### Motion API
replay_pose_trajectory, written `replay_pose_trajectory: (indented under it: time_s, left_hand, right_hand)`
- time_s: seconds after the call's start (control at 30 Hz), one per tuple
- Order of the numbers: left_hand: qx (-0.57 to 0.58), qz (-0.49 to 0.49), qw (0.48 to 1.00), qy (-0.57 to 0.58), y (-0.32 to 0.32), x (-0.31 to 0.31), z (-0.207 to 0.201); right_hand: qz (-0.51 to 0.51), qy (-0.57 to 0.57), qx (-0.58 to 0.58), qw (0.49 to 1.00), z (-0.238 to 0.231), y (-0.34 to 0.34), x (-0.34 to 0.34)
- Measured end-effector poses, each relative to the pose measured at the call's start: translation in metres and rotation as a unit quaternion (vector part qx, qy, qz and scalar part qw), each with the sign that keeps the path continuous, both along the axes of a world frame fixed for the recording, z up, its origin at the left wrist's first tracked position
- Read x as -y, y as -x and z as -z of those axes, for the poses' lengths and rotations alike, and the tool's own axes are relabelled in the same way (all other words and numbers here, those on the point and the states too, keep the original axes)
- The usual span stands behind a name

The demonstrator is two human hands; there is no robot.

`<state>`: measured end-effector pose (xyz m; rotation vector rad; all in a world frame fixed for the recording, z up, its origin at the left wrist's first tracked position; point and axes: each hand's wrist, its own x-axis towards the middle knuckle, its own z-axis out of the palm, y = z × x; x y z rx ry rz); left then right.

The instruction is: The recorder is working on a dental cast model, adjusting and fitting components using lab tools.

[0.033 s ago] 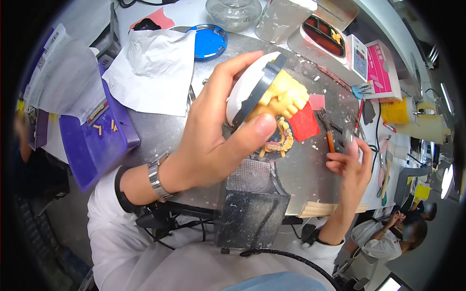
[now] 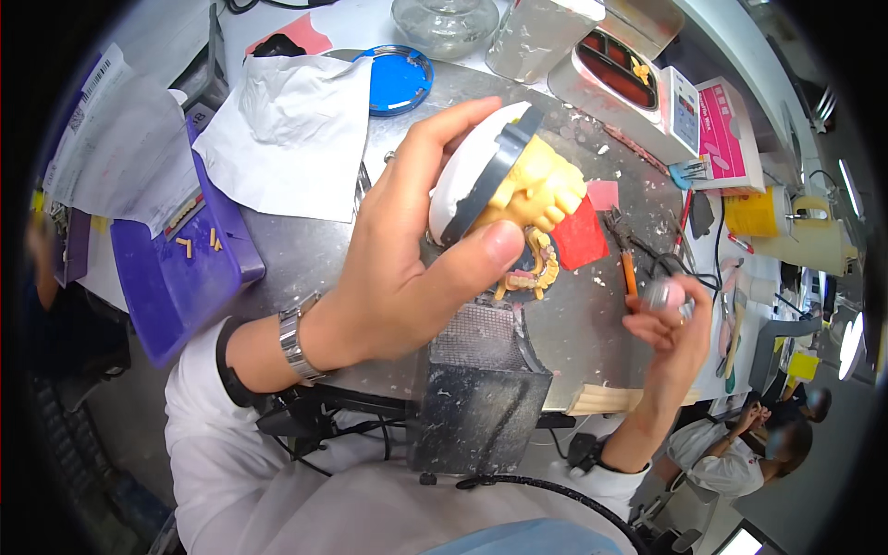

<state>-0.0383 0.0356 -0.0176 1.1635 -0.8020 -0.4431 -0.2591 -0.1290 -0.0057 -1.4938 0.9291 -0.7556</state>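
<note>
Have lowered the right hand (image 2: pixel 680 324) slightly and tipped the small clear-and-pink thing (image 2: pixel 666 294) in it since the earlier frame; have kept the left hand (image 2: pixel 388 277) and the dental model (image 2: pixel 532 185) nearly in place. See, from largest to smallest, a metal sheet (image 2: pixel 573 347) reaching beyond and to both sides of the black block (image 2: pixel 476 407). Find a purple tray (image 2: pixel 166 296) left of that block, white paper (image 2: pixel 287 139) beyond it and leftward. Notice the model raised beyond the block, tilted, with its yellow teeth turned rightward; has the left thumb pressed to the near side and fingers wrapped round behind the white base. Spot a toothed arch (image 2: pixel 548 270) lying just beyond the block's mesh top, then an orange-handled tool (image 2: pixel 631 273) beyond the block to the right. Looks pinched in the right fingers, that small thing, but too blurred to name. Would judge the step in hand as steadying the model for close work, and the next move as calling for an unmoving left grip and a careful right-hand approach.
</note>
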Motion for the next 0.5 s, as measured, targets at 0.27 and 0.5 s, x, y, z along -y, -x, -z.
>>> replay_pose_trajectory:
  time_s: [0.27, 0.5]
  left_hand:
    - [-0.008, 0.041, 0.995, -0.091, -0.002, -0.011, -0.009]
    - [-0.023, 0.053, 0.996, -0.067, -0.002, -0.01, -0.007]
  right_hand:
    - [0.05, 0.134, 0.073, 0.987, -0.023, -0.006, -0.026]
    - [-0.103, -0.055, 0.414, 0.903, -0.005, -0.027, -0.019]
